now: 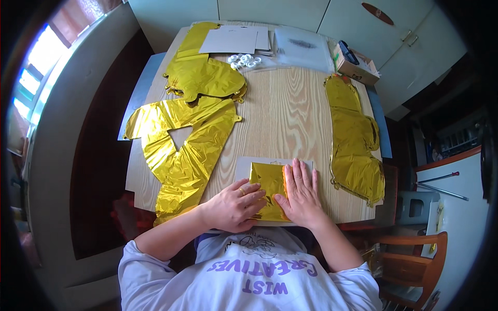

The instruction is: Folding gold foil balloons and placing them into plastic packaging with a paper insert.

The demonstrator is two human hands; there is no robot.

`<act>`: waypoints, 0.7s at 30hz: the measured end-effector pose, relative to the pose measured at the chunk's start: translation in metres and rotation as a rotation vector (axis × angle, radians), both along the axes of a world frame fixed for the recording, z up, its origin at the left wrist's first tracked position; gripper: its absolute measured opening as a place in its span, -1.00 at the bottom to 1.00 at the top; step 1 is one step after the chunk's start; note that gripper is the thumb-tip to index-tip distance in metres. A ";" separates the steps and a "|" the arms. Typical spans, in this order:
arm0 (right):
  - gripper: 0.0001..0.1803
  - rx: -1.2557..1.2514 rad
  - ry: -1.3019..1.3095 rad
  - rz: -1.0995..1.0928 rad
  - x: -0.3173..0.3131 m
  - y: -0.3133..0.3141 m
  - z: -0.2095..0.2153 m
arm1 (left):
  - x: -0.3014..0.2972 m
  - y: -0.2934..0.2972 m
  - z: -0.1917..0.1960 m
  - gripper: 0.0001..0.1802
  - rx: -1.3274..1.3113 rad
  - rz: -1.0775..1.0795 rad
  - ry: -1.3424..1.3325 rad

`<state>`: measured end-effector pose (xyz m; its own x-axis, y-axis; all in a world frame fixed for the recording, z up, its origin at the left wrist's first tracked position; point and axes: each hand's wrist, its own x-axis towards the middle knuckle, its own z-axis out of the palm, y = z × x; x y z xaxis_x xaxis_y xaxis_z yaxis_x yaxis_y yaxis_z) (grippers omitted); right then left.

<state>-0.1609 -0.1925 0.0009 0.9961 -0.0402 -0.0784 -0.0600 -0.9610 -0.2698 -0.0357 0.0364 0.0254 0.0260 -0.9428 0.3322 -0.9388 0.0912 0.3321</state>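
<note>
Left to right: flat gold foil balloons spread on the bench; left hand, fingers curled, pinning a folded foil balloon at the near edge; right hand, palm flat, pressing it smooth. Its underside stays hidden; a further balloon lies right.

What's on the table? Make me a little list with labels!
Left hand: curled on the folded gold foil balloon
Right hand: flat, pressing the same balloon
Under balloon: white sheet
Left side: A-shaped gold balloon
Right side: long gold balloon
Far edge: white papers, small white rings, cardboard box
Surface: wooden table
</note>
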 end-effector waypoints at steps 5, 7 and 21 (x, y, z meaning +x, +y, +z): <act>-0.05 0.021 0.022 0.009 0.000 -0.001 0.001 | -0.011 0.000 0.005 -0.39 0.041 -0.017 -0.183; -0.04 0.015 0.033 0.016 0.000 -0.002 0.000 | -0.019 0.001 -0.001 -0.44 0.028 -0.005 -0.228; -0.03 0.105 0.160 0.022 0.010 -0.016 0.020 | -0.001 -0.003 -0.024 -0.65 -0.108 0.036 -0.080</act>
<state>-0.1508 -0.2087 0.0209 0.9713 -0.0023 -0.2380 -0.0897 -0.9298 -0.3571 -0.0370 0.0335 0.0015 0.0281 -0.9004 0.4342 -0.9653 0.0883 0.2456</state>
